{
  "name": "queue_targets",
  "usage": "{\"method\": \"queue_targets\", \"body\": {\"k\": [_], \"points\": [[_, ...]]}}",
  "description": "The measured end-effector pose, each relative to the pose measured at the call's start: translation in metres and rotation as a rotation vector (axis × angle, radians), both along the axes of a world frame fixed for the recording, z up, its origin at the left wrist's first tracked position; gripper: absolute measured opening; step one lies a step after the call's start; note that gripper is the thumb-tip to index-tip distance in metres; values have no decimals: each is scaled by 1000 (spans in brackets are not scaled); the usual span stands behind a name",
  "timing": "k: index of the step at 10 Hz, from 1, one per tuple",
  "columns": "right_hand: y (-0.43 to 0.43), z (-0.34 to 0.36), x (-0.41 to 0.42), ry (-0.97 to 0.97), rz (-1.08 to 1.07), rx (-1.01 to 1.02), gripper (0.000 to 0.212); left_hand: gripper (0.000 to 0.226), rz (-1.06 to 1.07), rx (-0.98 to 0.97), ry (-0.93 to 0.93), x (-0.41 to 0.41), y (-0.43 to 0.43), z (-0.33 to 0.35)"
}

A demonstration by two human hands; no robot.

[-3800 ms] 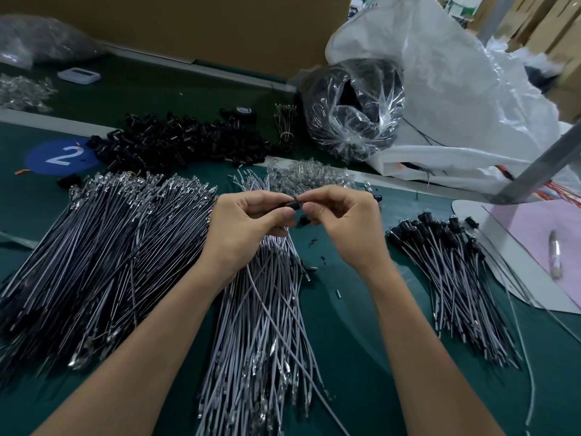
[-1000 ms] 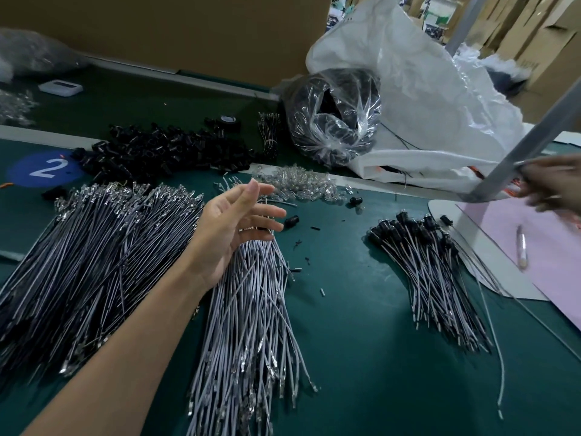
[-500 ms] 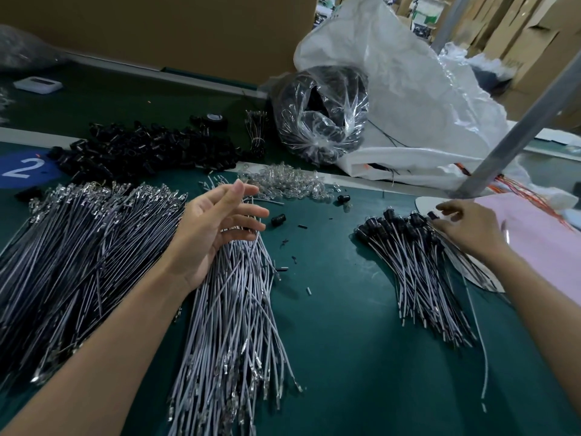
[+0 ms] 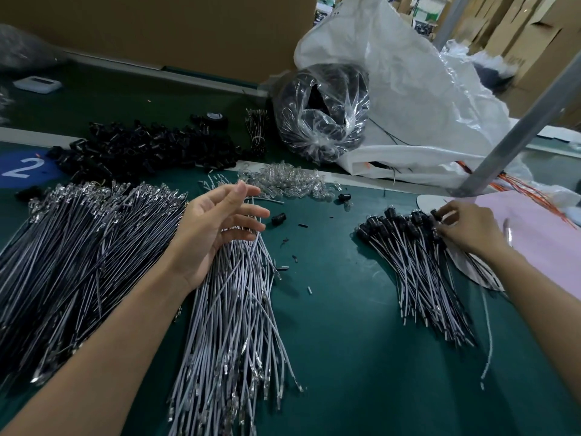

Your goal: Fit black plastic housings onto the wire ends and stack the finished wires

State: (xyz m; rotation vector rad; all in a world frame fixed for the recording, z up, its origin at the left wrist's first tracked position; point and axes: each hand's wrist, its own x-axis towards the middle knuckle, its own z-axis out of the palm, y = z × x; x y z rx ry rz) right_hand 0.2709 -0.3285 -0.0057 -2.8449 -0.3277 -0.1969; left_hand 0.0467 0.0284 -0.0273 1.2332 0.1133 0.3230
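Wires with bare terminals [image 4: 78, 247] heaped far left, black housings [image 4: 141, 149] piled beyond. Left hand [image 4: 217, 228] at the far end of the grey wire pile [image 4: 232, 325], fingers spread, relaxed, gripping nothing. Loose housing [image 4: 279, 218] just beside. Right hand [image 4: 468, 228] at the finished stack [image 4: 418, 262], fingertips pinching a capped wire [image 4: 436, 214].

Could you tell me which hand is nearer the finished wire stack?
Right. The right hand pinches the finished stack at its housing ends; the left hand is to its left, above the unfinished wires.
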Motion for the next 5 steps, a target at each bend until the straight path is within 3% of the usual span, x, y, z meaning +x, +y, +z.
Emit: {"method": "queue_targets", "body": {"k": [3,5], "points": [[-21,7,18,31,-107,-95,17,48,-1,4,-7,2,0,-1],[-33,-2,9,-132,-109,-4,12,49,16,-7,-21,1,0,-1]]}}
